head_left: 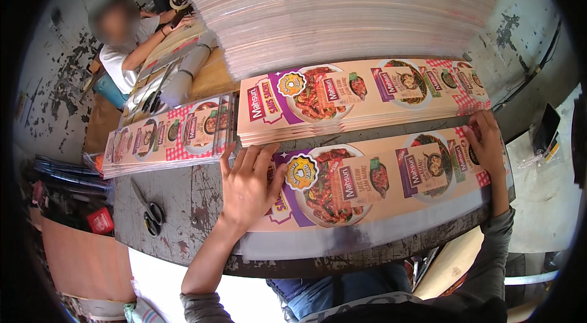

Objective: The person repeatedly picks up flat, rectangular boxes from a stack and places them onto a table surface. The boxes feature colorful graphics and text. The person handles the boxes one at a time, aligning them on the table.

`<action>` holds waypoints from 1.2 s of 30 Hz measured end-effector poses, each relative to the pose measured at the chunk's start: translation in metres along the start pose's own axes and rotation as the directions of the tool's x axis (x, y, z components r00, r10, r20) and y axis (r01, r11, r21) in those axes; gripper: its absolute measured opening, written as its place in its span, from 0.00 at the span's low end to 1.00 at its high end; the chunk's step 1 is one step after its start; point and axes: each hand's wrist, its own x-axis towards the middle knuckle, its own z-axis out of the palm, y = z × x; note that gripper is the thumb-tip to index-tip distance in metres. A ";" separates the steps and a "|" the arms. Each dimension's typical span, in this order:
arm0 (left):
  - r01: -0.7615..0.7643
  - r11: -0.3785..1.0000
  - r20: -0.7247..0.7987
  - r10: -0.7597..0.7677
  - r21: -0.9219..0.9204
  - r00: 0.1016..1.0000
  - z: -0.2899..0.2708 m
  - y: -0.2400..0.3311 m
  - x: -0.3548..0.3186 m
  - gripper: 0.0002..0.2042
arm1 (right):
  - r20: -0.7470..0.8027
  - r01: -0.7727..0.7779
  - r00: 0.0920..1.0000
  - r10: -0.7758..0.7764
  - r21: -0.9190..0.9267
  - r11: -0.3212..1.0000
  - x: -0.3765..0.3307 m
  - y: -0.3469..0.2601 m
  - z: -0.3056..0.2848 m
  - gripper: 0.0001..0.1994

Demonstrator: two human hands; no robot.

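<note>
A long printed cardboard strip (pixel 385 167) with food pictures lies in front of me on the dark, worn table. Clear plastic film (pixel 318 243) extends from under its near edge; whether the strip is inside a sleeve I cannot tell. My left hand (pixel 247 182) rests on the strip's left end, fingers spread and thumb apart. At the right end, my right hand (pixel 486 143) lies over the strip with bent fingers, its thumb apart from them. Just beyond is a stack of matching strips (pixel 367 94), close to both hands' fingertips.
Behind rises a tall pile of plastic-wrapped strips (pixel 348 11). Another stack (pixel 171 133) sits at the left, with black-handled scissors (pixel 153 216) nearer me. A roll of clear film (pixel 195 60) lies farther back. Another person (pixel 125 54) works at the far left.
</note>
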 end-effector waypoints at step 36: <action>0.036 0.999 -0.011 -0.036 0.031 0.999 -0.001 0.000 -0.002 0.17 | -0.088 -0.140 0.987 0.135 -0.054 0.989 -0.021 0.011 0.000 0.12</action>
